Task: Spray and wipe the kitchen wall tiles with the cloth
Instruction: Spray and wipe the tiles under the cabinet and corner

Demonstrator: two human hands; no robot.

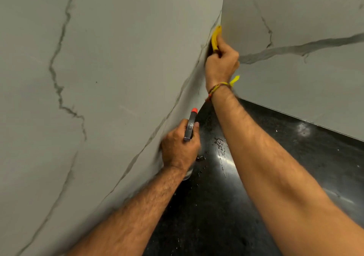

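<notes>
two marble-veined wall tiles (118, 68) are seen meeting at one corner. left of that corner, low down, one spray bottle (190, 126) with a red nozzle is gripped by the left hand (180, 147). at the corner itself, one yellow cloth (216, 38) is clutched in the right hand (221, 62) and pressed into the seam. below the corner, one black counter (275, 157) is spotted with droplets.

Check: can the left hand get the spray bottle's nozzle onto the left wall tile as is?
Probably yes. The left hand already grips the spray bottle right beside the left wall tile, with nothing between them. The right hand, holding the yellow cloth, works higher up in the corner, clear of it.
</notes>
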